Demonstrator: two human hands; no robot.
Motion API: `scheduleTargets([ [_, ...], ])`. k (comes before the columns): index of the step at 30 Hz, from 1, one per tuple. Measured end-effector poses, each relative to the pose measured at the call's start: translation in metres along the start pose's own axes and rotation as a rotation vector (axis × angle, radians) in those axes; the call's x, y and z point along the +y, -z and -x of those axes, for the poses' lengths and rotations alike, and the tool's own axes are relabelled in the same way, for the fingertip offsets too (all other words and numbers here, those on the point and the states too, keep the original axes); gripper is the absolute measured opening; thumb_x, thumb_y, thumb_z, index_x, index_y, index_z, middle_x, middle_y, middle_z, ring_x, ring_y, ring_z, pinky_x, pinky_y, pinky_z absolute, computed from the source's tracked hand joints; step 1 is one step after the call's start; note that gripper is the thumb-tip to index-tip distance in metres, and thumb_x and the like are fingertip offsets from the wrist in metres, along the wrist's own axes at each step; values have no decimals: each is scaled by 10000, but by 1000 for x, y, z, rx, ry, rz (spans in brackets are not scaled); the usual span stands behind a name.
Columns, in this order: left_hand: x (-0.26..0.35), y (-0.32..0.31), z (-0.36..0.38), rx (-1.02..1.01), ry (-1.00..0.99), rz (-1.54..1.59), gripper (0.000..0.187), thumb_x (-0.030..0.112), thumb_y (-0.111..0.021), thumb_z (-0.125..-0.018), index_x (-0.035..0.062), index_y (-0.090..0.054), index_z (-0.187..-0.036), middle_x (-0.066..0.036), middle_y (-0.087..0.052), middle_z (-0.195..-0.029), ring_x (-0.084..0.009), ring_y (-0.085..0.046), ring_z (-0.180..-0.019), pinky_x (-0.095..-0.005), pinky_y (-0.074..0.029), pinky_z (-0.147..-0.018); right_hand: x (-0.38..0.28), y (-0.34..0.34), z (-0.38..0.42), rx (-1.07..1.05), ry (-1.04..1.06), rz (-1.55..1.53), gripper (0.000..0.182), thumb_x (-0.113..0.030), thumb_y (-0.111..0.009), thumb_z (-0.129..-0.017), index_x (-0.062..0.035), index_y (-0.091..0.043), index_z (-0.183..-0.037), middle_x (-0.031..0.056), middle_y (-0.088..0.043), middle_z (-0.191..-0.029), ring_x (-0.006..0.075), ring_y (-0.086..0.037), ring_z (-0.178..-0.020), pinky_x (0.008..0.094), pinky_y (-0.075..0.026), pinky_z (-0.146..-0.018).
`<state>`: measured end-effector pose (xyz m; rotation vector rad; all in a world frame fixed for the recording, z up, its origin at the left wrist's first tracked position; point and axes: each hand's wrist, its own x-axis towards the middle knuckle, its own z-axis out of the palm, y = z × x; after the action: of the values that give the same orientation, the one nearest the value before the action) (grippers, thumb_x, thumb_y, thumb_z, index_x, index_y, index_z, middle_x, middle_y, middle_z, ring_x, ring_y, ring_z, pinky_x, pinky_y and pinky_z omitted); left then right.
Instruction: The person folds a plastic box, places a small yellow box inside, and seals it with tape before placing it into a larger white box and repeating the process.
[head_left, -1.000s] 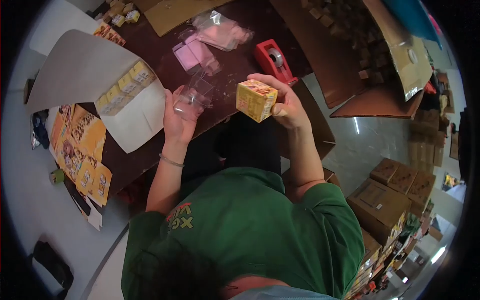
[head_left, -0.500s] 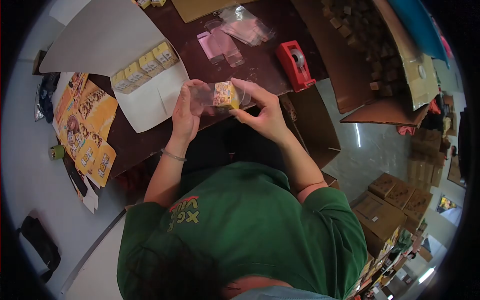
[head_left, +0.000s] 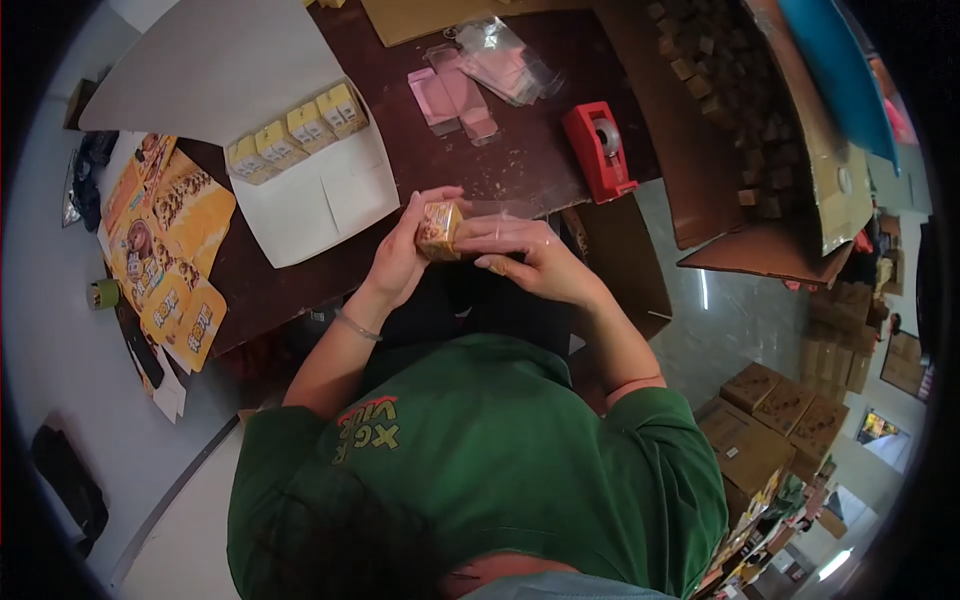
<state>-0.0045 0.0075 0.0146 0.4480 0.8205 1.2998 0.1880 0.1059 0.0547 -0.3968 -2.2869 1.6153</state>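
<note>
A small yellow printed box (head_left: 438, 232) is held upright above my lap, just off the table edge. My left hand (head_left: 400, 262) is closed around its left side, fingers behind and thumb in front. Clear plastic film (head_left: 508, 209) stretches from the box to the right. My right hand (head_left: 535, 258) is at the right side of the box, its fingers lying along the film and the thumb below. How far the film covers the box is hard to make out.
On the dark table, a row of yellow boxes (head_left: 300, 135) stands in a white open carton (head_left: 345, 205). Flat pink-looking clear pouches (head_left: 505, 65) and a red tape dispenser (head_left: 597, 155) lie behind my hands. A large cardboard box (head_left: 735, 225) stands right, orange printed card (head_left: 180, 260) left.
The box has moved left and nearer to me, turning in my left hand. My right fingers have straightened along the film. The view has shifted slightly.
</note>
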Motion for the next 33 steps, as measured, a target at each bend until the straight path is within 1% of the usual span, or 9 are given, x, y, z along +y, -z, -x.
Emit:
scheduleTargets([
  [4, 12, 26, -13, -410, 168, -291, 659, 230, -658, -930, 6, -360, -1474, -101, -537, -1366, -151, -514, -1243, -292, -393, -1057, -3, 47, -23, -381, 2, -109, 246, 30, -701, -807, -21, -716, -1047, 126, -681, -1133, 287, -639, -1062, 362, -507, -927],
  [6, 8, 22, -28, -362, 184, -118, 682, 129, -758, -823, 29, -423, -1408, -81, -575, -1255, -155, -531, -1189, -301, -409, -1035, -11, 72, -48, -397, -22, -120, 233, 45, -705, -794, -21, -715, -1017, 125, -682, -1111, 262, -641, -1041, 349, -505, -923],
  [9, -12, 17, -61, 65, -268, -501, 565, 68, -769, -794, 32, -470, -1271, -69, -587, -1146, -174, -554, -1116, -322, -433, -1005, 31, 135, -107, 156, 86, 26, 256, -95, -700, -863, -43, -703, -1113, 70, -704, -1092, 155, -640, -994, 317, -507, -870],
  [11, -28, 22, -73, 327, -391, -819, 574, 67, -798, -749, 27, -483, -1227, -105, -587, -1169, -239, -564, -1125, -355, -448, -992, 71, 180, -161, 372, -123, 382, 347, -199, -698, -871, -45, -675, -1181, 127, -715, -1072, 241, -682, -977, 334, -529, -857],
  [15, -50, 32, -79, 377, -416, -972, 602, 116, -820, -727, 48, -500, -1233, -147, -581, -1214, -343, -545, -1153, -413, -441, -992, 179, 223, -260, 602, -497, 703, 691, -533, -645, -848, 9, -591, -1273, 241, -646, -1201, 400, -614, -1128, 444, -492, -959],
  [17, -53, 36, -80, 384, -431, -1001, 608, 112, -825, -722, 47, -505, -1235, -138, -582, -1217, -333, -544, -1159, -404, -441, -994, 206, 224, -298, 763, -604, 535, 712, -559, -602, -862, 22, -569, -1273, 290, -609, -1237, 400, -581, -1186, 445, -479, -983],
  [22, -47, 33, -79, 364, -446, -1025, 617, 108, -831, -710, 52, -513, -1237, -120, -583, -1231, -321, -538, -1166, -397, -436, -1006, 219, 202, -337, 790, -593, 705, 507, -356, -583, -911, -29, -499, -1290, 297, -529, -1179, 472, -580, -1022, 538, -479, -883],
  [28, -46, 35, -79, 339, -507, -1080, 620, 85, -823, -747, 50, -484, -1264, -127, -578, -1231, -280, -584, -1148, -375, -462, -986, 209, 198, -302, 939, -202, 649, 602, -94, -747, -716, -11, -514, -1265, 284, -545, -1171, 463, -510, -1117, 520, -426, -974],
  [33, -45, 35, -77, 327, -474, -982, 607, 115, -824, -713, 53, -511, -1230, -127, -590, -1204, -336, -544, -1153, -408, -448, -993, 108, 120, -170, 615, -121, 1011, 530, -67, -717, -691, -16, -574, -1198, 214, -559, -1112, 400, -527, -1084, 475, -462, -917],
])
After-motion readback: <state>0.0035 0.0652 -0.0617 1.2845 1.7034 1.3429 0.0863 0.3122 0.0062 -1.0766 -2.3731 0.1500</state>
